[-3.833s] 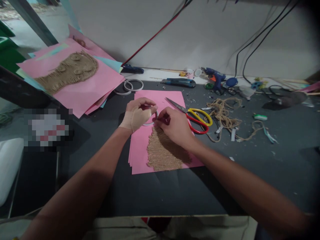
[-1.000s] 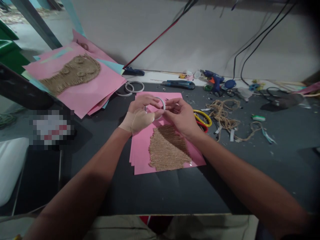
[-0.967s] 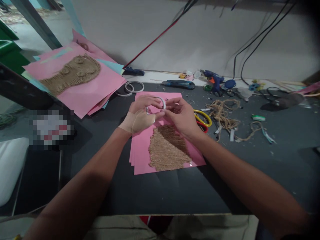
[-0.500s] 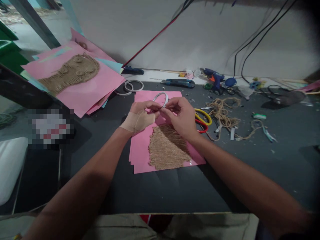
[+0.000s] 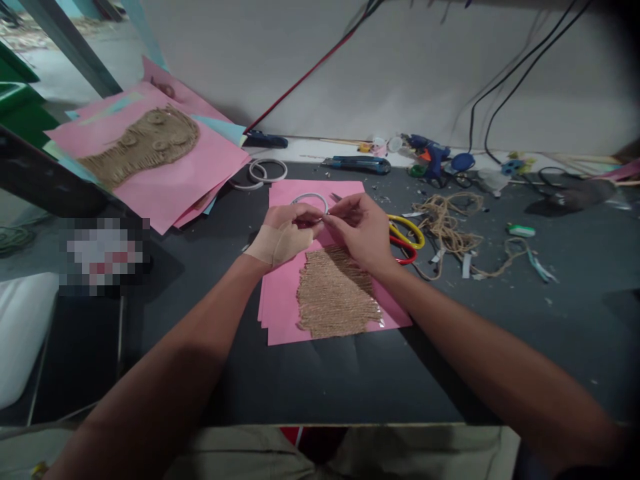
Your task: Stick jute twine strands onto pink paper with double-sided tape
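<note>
White ring (image 5: 310,195) sits in both hands' (image 5: 285,233) (image 5: 366,233) pinched fingers (image 5: 351,203).

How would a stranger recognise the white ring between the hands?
On the dark table, find the pink paper with a twine patch. Beyond it, the left hand and right hand meet at a white ring. Unlike the two rings lying past the paper's far left corner, this one is held.

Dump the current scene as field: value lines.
Left hand: pinching white ring
Right hand: fingertips at the ring's right side
Below hands: twine panel on pink sheets
Scissors: yellow and red handles, partly hidden by right hand
Far side: blue cutter, two more rings
Right side: tangled twine
</note>
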Demonstrator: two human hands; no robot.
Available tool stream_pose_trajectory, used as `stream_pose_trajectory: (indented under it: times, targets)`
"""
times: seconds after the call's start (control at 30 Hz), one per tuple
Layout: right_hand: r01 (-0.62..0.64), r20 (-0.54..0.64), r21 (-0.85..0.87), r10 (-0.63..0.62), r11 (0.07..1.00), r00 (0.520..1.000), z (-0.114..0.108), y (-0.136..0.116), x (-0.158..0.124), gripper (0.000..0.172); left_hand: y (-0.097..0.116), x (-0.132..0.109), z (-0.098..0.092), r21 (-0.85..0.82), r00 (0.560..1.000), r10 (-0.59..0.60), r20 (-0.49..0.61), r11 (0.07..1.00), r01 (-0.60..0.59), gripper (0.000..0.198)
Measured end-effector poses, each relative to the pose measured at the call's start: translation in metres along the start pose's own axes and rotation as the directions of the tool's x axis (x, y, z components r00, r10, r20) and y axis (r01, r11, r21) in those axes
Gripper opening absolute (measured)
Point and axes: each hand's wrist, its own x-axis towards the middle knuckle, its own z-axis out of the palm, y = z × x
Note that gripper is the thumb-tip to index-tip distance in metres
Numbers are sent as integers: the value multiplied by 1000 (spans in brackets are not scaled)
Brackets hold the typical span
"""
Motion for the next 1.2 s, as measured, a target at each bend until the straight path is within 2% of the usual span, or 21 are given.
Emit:
stream_pose_trajectory:
  times: [0.17,0.37,0.5,0.6,0.73,0.87,1.2]
  targets:
    - [-54,18,26,54,998,998,-3,2,5,25,-2,-1,1,-27,1000,-7,13,1000,7,16]
    - [-25,82,25,23,999,996,-5,5,8,25,-4,-3,-1,-11,999,47,17,999,-47,14]
    - [12,145,9,-13,1000,989,-5,7,7,23,-5,-2,0,-41,999,36,12,999,-36,17]
    - [31,115,57,-37,998,993,-4,10,5,26,-5,-1,0,-38,999,39,9,999,-39,17]
    - [4,64,79,-9,997,998,-3,11,4,33,-4,-1,0,-21,999,43,8,999,-42,17]
    - [-24,74,82,18,996,997,-3,11,4,34,-3,-2,0,-25,999,32,11,999,-31,17]
    - [2,129,106,-16,994,992,-5,15,7,39,-3,-4,0,-18,999,43,10,999,-43,17]
